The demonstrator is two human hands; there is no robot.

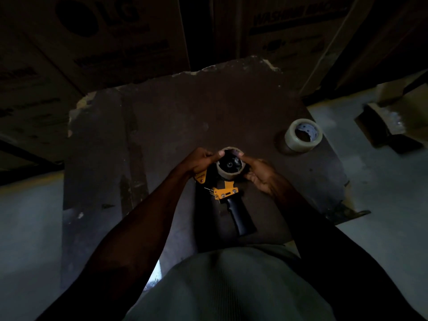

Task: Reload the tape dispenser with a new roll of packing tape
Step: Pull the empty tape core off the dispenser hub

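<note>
A yellow and black tape dispenser point(228, 195) lies flat on a dark brown board point(162, 126), its black handle pointing toward me. A brown cardboard core point(230, 173) sits around the dispenser's black hub. My left hand point(200, 163) grips the core's left rim, thumb on its top edge. My right hand point(259, 174) grips its right side, fingers under and thumb on the rim. A full roll of clear packing tape point(303, 135) stands apart at the board's right edge, untouched.
Large printed cardboard boxes point(104, 42) stand behind the board. An open carton point(391, 121) lies on the pale floor point(382, 193) at the right. The board's far edge is chipped and ragged. The scene is dim.
</note>
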